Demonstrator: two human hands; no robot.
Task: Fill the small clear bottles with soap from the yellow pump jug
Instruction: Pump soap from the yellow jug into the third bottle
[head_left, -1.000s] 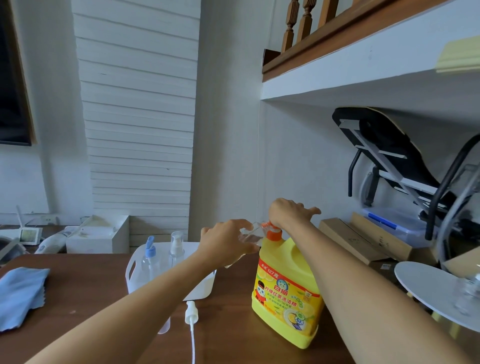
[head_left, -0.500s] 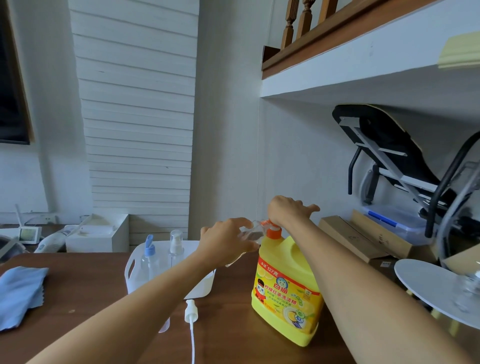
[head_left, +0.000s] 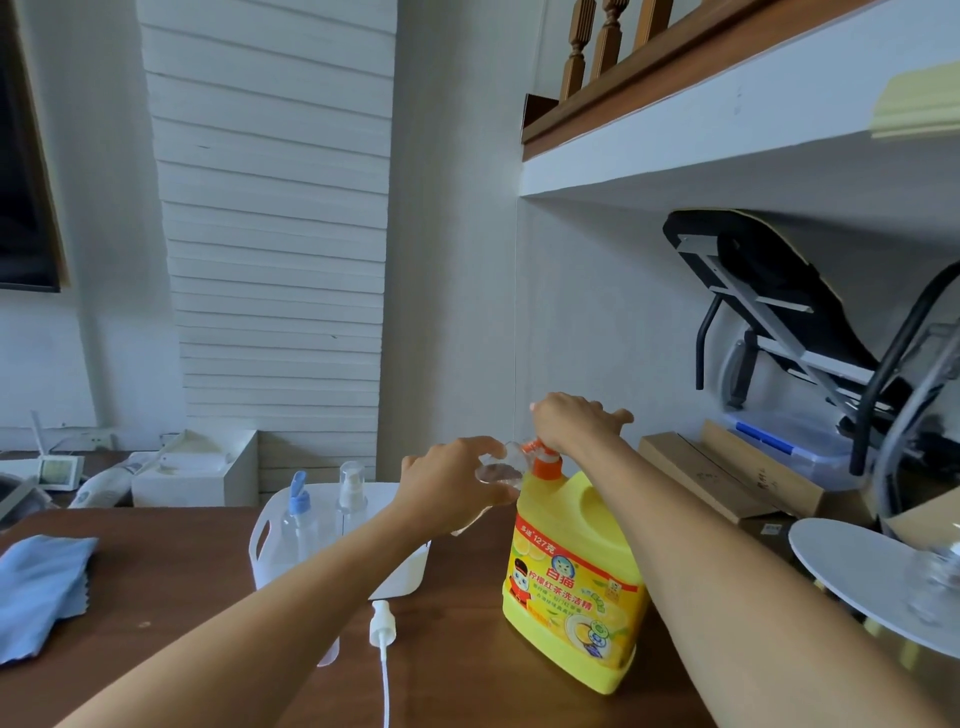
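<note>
Left hand: clenched round a small clear bottle, mouth held against the orange pump of the yellow jug, just right of the hand. Right hand: palm down, pressed on the pump head directly beneath it, fingers spread rather than closed; jug upright on the tabletop below both hands. Left of and below the left hand: white tub holding a blue-topped bottle and a clear-capped bottle; loose white sprayer head with tube flat on the tabletop; blue cloth far left.
</note>
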